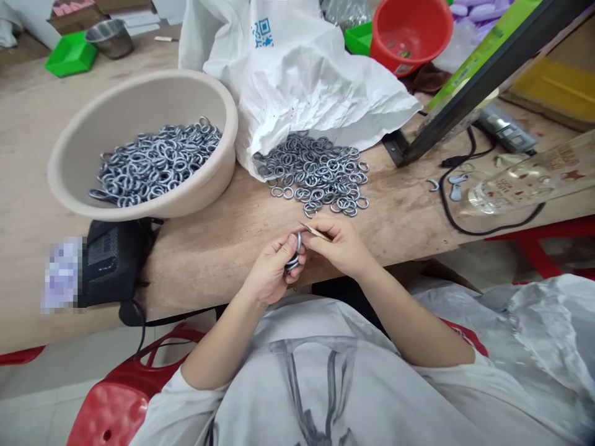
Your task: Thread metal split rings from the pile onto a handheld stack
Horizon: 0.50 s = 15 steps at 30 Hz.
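My left hand (272, 269) grips a small stack of grey metal rings (294, 254) at the front edge of the wooden table (223, 235). My right hand (341, 244) holds a thin tan stick (315, 231) whose tip touches the top ring of the stack. A loose pile of the same rings (320, 176) lies on the table just beyond my hands, spilling from a white plastic bag (297, 74). A beige basin (93, 155) at the left holds several more rings (153, 161).
A black device (111, 260) with a cable sits at the table's front left. A black stand (483, 74), a black cable (450, 210) and a clear packet (525, 183) are at the right. A red basin (411, 31), green trays (69, 54) and a steel bowl (111, 37) stand at the back.
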Tool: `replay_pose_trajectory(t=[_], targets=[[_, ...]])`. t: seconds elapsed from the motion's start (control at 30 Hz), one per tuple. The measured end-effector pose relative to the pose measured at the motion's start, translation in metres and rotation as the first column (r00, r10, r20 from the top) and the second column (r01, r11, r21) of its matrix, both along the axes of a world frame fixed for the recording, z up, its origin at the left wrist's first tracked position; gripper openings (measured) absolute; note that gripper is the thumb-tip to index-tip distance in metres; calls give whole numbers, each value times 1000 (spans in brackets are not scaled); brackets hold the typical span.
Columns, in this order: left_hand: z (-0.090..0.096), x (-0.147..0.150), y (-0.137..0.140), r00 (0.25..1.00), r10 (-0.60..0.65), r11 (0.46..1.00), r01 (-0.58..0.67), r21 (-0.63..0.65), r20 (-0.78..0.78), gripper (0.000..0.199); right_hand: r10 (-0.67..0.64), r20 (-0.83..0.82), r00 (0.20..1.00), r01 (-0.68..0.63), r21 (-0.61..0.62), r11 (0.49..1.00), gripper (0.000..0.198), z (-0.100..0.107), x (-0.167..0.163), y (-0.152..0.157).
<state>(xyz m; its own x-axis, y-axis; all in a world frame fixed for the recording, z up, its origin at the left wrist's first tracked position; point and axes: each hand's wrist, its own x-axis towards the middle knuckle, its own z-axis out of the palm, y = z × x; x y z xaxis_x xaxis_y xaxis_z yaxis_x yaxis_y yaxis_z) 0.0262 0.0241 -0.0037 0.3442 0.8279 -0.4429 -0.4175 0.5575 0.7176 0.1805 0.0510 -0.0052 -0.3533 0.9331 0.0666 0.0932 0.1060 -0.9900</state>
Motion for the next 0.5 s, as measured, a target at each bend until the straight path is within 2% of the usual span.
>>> replay_pose_trajectory(t=[0.07, 0.13, 0.2, 0.37, 0.43, 0.5], targets=[[1, 0, -1, 999, 51, 998, -51, 25, -8, 45, -18, -74, 997, 16, -31, 999, 26, 1, 0, -3], [1, 2, -2, 995, 97, 994, -96, 43, -18, 42, -71, -54, 996, 71, -10, 997, 31, 3, -2, -6], [0, 4, -5, 995, 98, 994, -97, 49, -17, 39, -114, -19, 993, 115, 18, 993, 27, 5, -7, -9], [2, 5, -8, 997, 78, 993, -76, 91, -18, 39, -80, -142, 987, 75, -38, 996, 18, 2, -11, -7], [3, 4, -8, 996, 85, 992, -81, 100, -33, 41, -126, -96, 987, 128, 17, 992, 23, 1, -8, -6], [4, 2, -7, 994, 106, 990, -102, 99, -35, 42, -139, 45, 989, 132, 134, 982, 29, 2, -4, -8]])
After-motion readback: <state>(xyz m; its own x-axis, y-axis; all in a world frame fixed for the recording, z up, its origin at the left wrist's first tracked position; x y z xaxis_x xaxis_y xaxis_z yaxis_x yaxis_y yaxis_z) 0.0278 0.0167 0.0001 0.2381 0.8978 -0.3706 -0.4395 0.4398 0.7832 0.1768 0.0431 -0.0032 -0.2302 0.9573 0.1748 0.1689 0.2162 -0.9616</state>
